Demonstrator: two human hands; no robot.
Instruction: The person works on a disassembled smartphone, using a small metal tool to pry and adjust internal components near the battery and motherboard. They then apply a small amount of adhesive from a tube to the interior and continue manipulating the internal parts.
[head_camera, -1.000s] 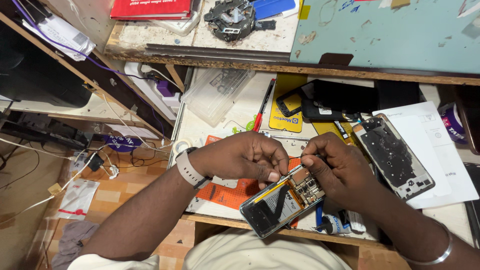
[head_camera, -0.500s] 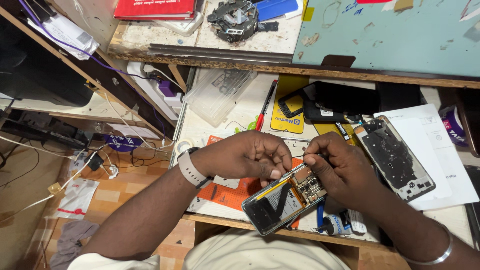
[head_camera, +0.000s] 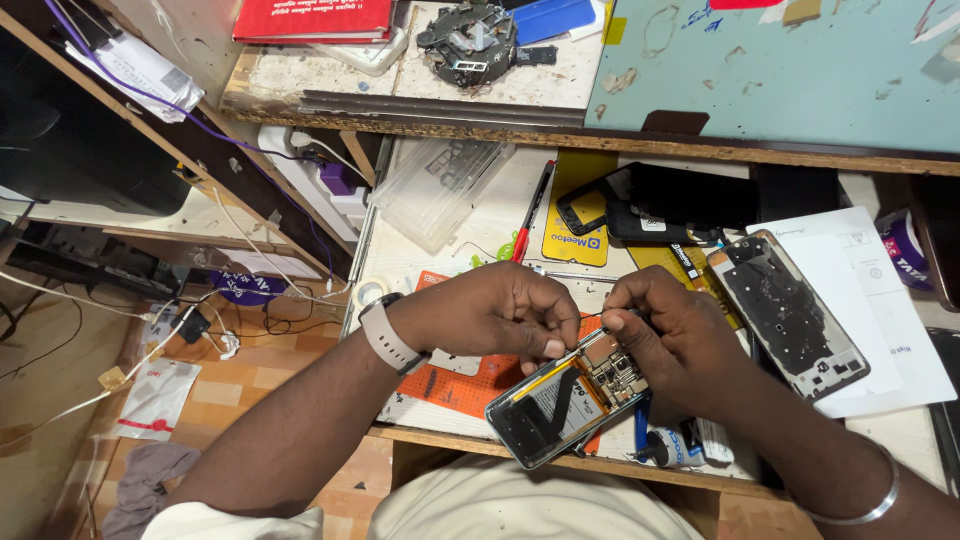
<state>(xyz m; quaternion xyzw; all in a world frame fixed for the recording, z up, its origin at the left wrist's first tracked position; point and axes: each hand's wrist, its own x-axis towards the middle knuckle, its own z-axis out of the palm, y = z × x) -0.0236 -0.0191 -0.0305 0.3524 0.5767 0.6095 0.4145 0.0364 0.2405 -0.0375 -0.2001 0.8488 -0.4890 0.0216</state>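
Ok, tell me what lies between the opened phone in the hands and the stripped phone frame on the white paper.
In the head view, the right hand fills the stretch between opened phone and frame.

Yellow card package (head_camera: 578, 220) lies flat mid-bench, with a black phone frame (head_camera: 600, 205) on it. Clear plastic bag (head_camera: 440, 185) left of it, tilted. White paper sheet (head_camera: 870, 310) at right, under a stripped phone back (head_camera: 787, 312). Red-and-white pouch (head_camera: 155, 398) on the floor at left. Red book cover (head_camera: 312, 18) on the top shelf.
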